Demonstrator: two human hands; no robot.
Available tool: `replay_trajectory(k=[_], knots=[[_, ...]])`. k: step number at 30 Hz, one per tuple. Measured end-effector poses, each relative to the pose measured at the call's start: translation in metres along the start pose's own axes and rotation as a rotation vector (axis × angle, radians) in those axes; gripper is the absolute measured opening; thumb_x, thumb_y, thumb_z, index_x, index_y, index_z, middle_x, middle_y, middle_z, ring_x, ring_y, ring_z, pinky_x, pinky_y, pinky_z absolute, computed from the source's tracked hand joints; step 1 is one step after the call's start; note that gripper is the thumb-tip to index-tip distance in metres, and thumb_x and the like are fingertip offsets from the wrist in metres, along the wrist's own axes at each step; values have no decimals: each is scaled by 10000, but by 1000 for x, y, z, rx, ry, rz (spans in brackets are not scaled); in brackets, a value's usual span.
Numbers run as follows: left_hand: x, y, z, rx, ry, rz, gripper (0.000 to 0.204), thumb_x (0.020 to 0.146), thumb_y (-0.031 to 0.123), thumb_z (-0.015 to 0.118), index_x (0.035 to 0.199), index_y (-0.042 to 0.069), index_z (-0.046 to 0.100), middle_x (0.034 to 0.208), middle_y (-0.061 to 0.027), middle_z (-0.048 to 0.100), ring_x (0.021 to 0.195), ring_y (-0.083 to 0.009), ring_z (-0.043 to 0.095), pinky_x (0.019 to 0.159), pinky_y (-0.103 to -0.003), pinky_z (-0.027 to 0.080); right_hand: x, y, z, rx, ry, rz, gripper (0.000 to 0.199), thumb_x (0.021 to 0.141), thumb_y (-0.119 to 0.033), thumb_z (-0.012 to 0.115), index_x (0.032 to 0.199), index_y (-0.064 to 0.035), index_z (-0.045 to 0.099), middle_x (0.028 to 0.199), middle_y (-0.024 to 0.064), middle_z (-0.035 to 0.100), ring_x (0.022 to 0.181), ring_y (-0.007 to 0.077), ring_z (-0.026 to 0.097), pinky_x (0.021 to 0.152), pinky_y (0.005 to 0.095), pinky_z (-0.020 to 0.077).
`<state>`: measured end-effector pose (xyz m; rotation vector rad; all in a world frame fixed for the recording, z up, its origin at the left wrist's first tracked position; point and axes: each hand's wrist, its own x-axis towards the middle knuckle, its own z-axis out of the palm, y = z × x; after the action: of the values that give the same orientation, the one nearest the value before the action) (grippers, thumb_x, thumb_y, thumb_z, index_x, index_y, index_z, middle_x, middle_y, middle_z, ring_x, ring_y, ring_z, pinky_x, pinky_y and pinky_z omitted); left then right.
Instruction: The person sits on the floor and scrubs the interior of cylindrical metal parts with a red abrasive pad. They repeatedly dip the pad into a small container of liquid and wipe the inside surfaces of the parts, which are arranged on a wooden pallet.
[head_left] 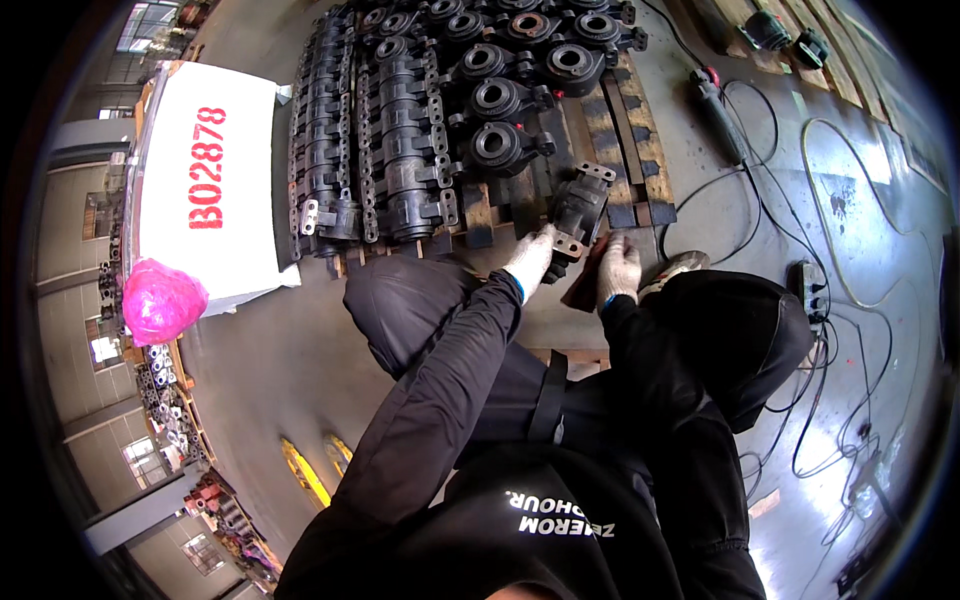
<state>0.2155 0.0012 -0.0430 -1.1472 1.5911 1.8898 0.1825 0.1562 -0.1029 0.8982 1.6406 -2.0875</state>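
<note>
A black metal casting (580, 205) with pale flanges at both ends lies at the near edge of the pallet, in front of me. My left hand (530, 262), in a white knit glove, is closed on its near left end; the fingertips are partly hidden. To the right of the casting is my right hand (619, 270), gloved the same way. Its fingers are closed on a dark brown flat piece (584, 286), perhaps a rag, which hangs beside the casting's near end. Several similar black castings with round bores (494, 145) stand just beyond.
Long rows of black castings (405, 150) fill the wooden pallet (650, 165). A white-covered box (250, 180) with a pink plastic bundle (165, 300) stands left. On the right floor lie an angle grinder (720, 115), looping cables and a power strip (808, 288). Yellow forks (304, 470) show lower left.
</note>
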Motion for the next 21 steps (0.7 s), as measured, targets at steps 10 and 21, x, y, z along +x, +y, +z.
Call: replay_trajectory(k=[10, 21], knots=[[14, -23, 1, 143, 113, 159, 583, 1079, 509, 429, 1257, -20, 596, 1027, -117, 705, 863, -210, 675, 739, -335, 541, -13, 7, 11, -454, -123, -386, 199, 992, -144, 635, 1092, 26, 607, 963, 103, 689, 868, 197, 648, 794, 325, 512], [7, -6, 9, -27, 70, 75, 522, 1080, 497, 441, 1158, 10, 613, 876, -102, 673, 692, -201, 633, 614, -351, 524, -62, -59, 6, -945, -374, -1022, 454, 799, 62, 627, 1223, -97, 666, 1135, 145, 724, 1006, 344, 685, 892, 443, 539]])
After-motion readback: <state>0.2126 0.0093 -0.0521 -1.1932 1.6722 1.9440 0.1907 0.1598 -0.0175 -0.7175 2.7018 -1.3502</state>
